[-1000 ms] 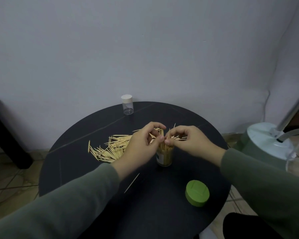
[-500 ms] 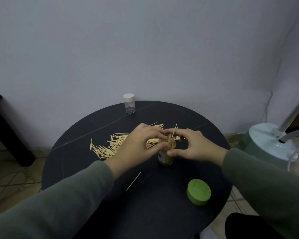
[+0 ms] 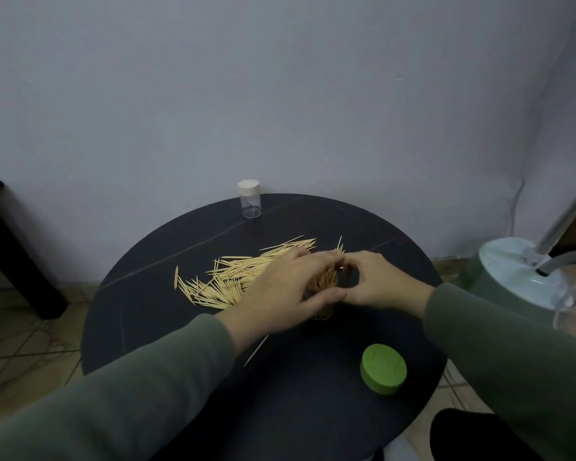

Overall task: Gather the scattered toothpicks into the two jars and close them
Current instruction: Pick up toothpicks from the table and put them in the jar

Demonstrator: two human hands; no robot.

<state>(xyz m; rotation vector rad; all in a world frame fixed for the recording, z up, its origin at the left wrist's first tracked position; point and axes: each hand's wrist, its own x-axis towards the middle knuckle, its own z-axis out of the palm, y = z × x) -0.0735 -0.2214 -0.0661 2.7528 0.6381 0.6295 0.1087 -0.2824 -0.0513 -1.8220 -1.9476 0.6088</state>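
- Black and round, the table top (image 3: 153, 304) carries everything I am working with
- My left hand (image 3: 280, 291) and my right hand (image 3: 376, 282) meet at the middle of the table, fingers curled round the open jar packed with toothpicks (image 3: 323, 294); thumb tips touch in front of it
- I see the left thumb pressed across the jar's near side and the right fingers arched over its far side, so both hands grip it; the jar stands upright, its lower part showing below my left thumb
- Pale wooden toothpicks (image 3: 226, 281) lie scattered in a loose heap on the table, to the left of the jar and partly behind my left hand
- One single toothpick (image 3: 256, 351) lies apart, near my left wrist, slanting toward me
- Green round lid (image 3: 383, 368) rests flat on the table on the near right, well apart from the jar
- Small clear jar with a white cap (image 3: 249, 198) stands upright at the far edge of the table, closed
- Pale green lamp base (image 3: 519, 274) sits on the floor to the right of the table
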